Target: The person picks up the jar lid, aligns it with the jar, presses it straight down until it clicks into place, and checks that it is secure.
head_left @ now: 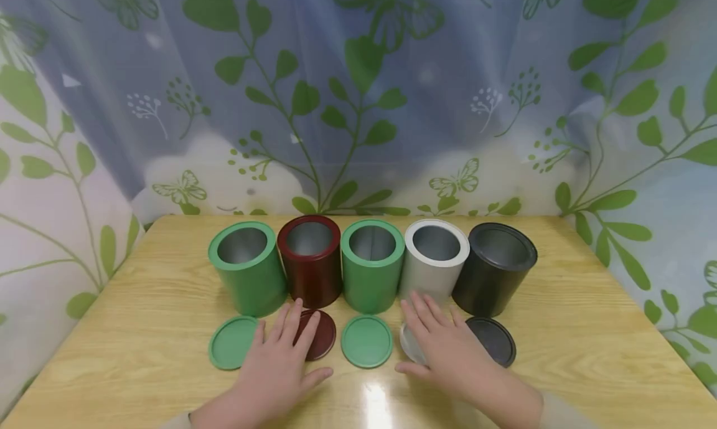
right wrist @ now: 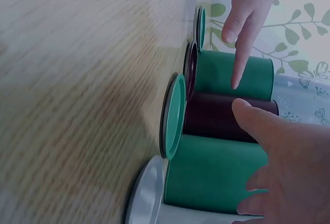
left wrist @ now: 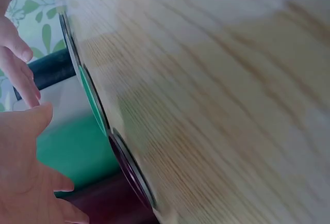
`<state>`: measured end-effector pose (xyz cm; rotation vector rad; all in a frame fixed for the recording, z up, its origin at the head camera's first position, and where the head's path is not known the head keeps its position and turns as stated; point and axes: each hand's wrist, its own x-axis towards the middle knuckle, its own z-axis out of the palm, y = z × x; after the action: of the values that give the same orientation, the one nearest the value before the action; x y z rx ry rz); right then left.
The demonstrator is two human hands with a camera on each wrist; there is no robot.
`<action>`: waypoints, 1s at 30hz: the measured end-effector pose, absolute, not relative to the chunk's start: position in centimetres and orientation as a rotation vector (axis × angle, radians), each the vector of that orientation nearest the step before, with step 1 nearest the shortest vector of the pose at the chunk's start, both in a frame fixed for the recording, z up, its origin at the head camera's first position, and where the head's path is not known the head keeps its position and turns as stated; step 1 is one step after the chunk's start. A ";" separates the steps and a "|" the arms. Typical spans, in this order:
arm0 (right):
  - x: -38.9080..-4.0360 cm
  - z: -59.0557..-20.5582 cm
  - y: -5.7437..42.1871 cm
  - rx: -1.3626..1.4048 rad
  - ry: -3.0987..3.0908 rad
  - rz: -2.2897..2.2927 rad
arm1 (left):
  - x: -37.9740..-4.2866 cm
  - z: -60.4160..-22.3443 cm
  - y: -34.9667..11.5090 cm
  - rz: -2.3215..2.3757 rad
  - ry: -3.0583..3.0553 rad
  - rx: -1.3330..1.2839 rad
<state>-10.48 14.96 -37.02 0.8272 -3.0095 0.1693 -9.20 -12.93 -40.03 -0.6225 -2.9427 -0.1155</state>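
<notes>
My left hand (head_left: 278, 360) hovers with fingers spread, over the gap between the left green lid (head_left: 231, 343) and the dark red lid (head_left: 322, 337). My right hand (head_left: 448, 348) is held out flat above the white lid (head_left: 411, 345), hiding much of it, and partly covers the black lid (head_left: 495, 340). Between the hands lies another green lid (head_left: 366, 342). Behind the lids stand open tins in a row: green (head_left: 254, 289), dark red (head_left: 310, 282), green (head_left: 372, 289), white (head_left: 428, 279) and black (head_left: 490, 286). Neither hand holds anything; both wrist views show them raised off the table.
Everything stands on a light wooden table (head_left: 140, 329). A curtain (head_left: 336, 142) with green leaves and butterflies hangs behind its back edge and along both sides. The tins stand close together, near the back of the table.
</notes>
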 end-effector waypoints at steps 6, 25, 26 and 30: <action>-10.6 -37.2 14.0 0.917 -2.979 0.131 | -8.7 -40.2 -14.2 -0.124 -2.945 -0.603; -11.6 -37.6 10.3 1.201 -2.898 0.041 | -7.9 -40.2 -18.1 -0.046 -2.901 -0.550; -11.7 -37.6 10.1 1.212 -2.883 0.017 | -7.9 -40.2 -18.4 -0.042 -2.904 -0.540; -12.0 -37.8 9.1 1.248 -2.852 -0.052 | -8.0 -40.3 -19.5 -0.031 -2.922 -0.517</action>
<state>-11.97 9.10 -37.83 1.2479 -2.8523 -0.0519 -7.97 -19.48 -40.33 -0.5171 -2.9218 -0.0307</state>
